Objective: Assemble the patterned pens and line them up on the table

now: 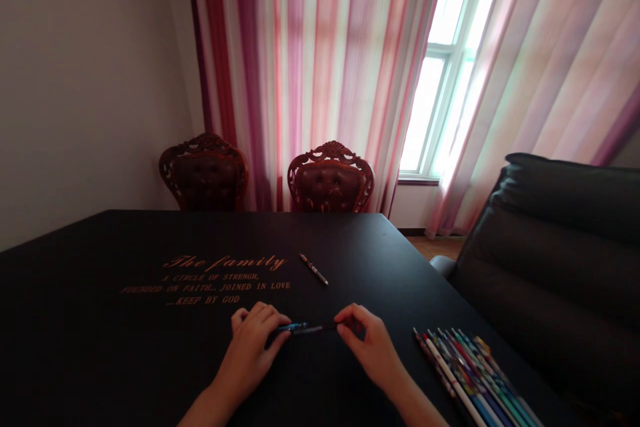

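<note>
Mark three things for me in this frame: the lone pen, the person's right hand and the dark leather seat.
Lone pen (314, 269): head view, mid-barrel.
Right hand (374, 345): head view, back of the hand.
Dark leather seat (555, 260): head view, backrest.

The black desk (350, 240) bears gold lettering (225, 263): "The family" in script, then, in capitals, "A CIRCLE OF STRENGH, FOUNDED ON FAITH... JOINED IN LOVE ...KEEP BY GOD".
</note>
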A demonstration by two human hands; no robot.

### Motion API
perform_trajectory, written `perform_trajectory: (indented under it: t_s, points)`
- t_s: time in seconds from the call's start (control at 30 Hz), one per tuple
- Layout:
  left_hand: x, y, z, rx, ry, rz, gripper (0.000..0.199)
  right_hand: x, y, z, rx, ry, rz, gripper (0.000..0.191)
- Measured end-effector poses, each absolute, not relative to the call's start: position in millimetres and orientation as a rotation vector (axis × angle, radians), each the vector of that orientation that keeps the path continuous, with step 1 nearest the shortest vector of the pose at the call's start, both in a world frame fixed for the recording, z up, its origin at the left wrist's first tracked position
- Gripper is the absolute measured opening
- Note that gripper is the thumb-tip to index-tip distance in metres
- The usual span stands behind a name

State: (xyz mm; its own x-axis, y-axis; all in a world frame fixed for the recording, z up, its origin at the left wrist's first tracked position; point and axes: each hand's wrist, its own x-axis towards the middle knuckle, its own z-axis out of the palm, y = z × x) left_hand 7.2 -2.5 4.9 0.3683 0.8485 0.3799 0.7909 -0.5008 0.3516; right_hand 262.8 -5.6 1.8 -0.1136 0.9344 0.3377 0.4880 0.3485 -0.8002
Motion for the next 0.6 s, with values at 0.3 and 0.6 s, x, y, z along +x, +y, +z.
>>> perform_trajectory:
  t_s: [0.3,0.6]
  points:
    - [14,-4,6,2.404,1.424,0.715,0.018,250,-11,-3,-1.278,-1.779,0.729,0.014]
    - [15,-6,11,2.454,1.366,0.691,0.011,272,2,-2,-1.247,-1.566,0.702,0.009]
